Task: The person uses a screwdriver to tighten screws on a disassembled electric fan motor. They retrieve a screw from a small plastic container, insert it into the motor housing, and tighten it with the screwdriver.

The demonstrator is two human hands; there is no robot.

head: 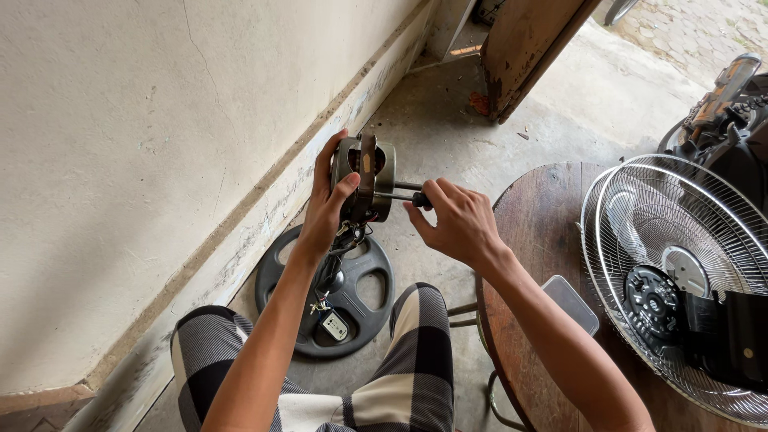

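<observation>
Motor housing (364,178) sits clamped in your left hand (328,212), its shaft running horizontally rightward to your right hand (456,224), whose fingers pinch the screwdriver (404,192).

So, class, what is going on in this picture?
A seated person holds a fan motor up in the left hand. The right hand grips a screwdriver pointed into the motor's side. Wires hang from the motor toward a round black base on the floor. A wire fan guard lies on the round wooden table.
</observation>
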